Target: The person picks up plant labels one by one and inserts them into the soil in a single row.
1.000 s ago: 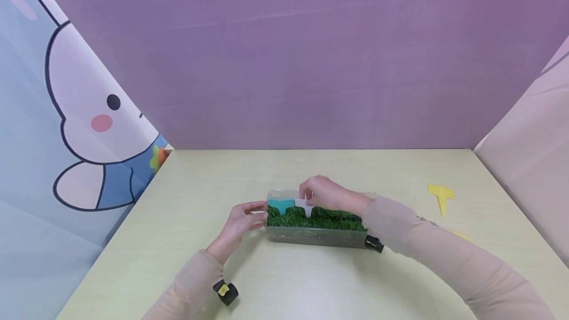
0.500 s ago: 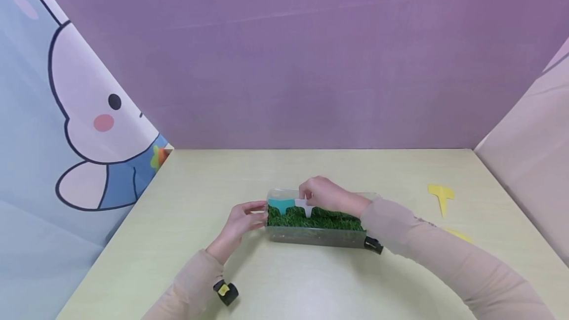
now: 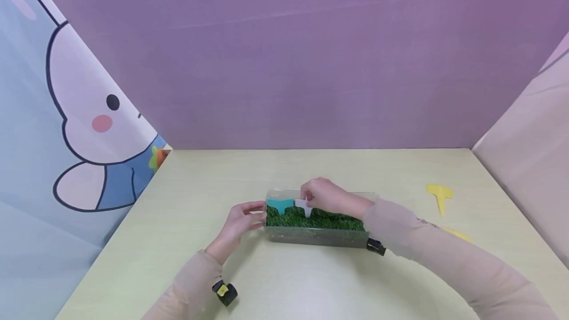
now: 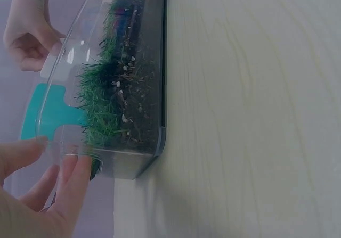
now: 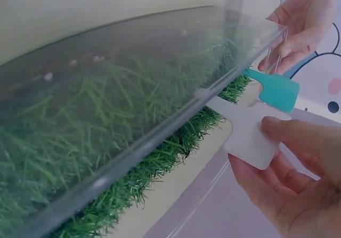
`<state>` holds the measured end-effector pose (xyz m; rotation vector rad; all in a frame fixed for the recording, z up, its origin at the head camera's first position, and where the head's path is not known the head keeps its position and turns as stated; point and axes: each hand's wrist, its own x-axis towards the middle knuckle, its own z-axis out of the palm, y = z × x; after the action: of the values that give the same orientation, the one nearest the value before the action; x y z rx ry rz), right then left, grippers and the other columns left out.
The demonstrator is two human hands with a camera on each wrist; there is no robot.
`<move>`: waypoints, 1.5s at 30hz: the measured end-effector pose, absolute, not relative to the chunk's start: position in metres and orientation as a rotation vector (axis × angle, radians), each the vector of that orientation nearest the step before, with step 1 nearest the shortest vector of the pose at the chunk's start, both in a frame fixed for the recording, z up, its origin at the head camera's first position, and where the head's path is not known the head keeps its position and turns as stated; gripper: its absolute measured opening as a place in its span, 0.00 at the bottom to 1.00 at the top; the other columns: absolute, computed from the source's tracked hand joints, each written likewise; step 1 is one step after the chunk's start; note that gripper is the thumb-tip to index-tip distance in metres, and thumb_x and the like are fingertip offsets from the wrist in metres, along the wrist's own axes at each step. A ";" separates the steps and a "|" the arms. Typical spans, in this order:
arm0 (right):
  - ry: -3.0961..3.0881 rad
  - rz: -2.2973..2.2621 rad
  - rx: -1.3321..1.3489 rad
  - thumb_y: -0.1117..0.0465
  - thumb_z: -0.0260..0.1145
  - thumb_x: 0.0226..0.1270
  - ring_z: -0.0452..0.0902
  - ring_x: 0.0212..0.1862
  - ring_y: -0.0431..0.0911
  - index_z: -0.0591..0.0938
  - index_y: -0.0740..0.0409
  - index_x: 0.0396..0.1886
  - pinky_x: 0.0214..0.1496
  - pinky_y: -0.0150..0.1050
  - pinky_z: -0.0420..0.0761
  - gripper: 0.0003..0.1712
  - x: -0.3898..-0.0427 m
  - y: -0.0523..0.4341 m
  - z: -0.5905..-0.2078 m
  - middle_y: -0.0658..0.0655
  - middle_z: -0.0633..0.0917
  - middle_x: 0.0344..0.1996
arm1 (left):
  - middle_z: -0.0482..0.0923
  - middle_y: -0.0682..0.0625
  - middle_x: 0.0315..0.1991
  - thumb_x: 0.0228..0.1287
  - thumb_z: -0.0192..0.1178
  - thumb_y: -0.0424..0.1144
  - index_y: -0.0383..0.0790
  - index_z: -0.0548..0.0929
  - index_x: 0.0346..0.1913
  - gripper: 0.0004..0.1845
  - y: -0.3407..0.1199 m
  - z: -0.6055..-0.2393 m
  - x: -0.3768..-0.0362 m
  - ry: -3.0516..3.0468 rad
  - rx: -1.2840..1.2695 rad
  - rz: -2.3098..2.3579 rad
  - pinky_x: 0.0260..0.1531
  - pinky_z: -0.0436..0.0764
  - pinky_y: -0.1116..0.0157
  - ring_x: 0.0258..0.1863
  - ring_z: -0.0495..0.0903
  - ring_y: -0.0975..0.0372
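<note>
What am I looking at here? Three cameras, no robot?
No robot: a person works with bare hands. One camera sits on the head, one on each wrist. On the pale table stands a clear box filled with grass. A teal tag is stuck in the grass. The right hand pinches a white tag at the grass; the wrist view shows it close up. The left hand touches the box's end. A yellow tag lies apart on the table.
</note>
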<state>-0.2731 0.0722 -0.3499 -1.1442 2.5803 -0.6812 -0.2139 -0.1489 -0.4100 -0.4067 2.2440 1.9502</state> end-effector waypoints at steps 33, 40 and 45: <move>2.550 -0.826 -1.137 0.67 0.60 0.57 0.76 0.35 0.44 0.79 0.64 0.40 0.37 0.33 0.79 0.10 -0.288 0.127 -0.349 0.57 0.81 0.34 | 0.74 0.37 0.48 0.54 0.57 0.25 0.28 0.74 0.52 0.19 -0.150 -0.413 -0.215 2.254 -0.382 1.945 0.41 0.80 0.60 0.38 0.79 0.56; 2.557 -0.906 -1.044 0.68 0.60 0.58 0.76 0.36 0.45 0.79 0.63 0.41 0.34 0.33 0.79 0.10 -0.293 0.145 -0.350 0.53 0.81 0.32 | 0.75 0.38 0.46 0.53 0.57 0.24 0.28 0.75 0.51 0.19 -0.150 -0.413 -0.216 2.247 -0.393 1.962 0.40 0.80 0.60 0.36 0.79 0.57; 2.613 -0.912 -1.053 0.69 0.60 0.57 0.76 0.34 0.46 0.79 0.64 0.39 0.34 0.34 0.79 0.10 -0.298 0.160 -0.350 0.53 0.81 0.30 | 0.75 0.38 0.46 0.53 0.57 0.25 0.28 0.75 0.51 0.19 -0.149 -0.413 -0.216 2.242 -0.400 1.961 0.40 0.80 0.60 0.36 0.79 0.57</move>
<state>-0.2984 0.1597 -0.3501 -1.0530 2.6126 -0.9121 -0.2165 -0.1493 -0.4125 -0.3996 2.2422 1.9610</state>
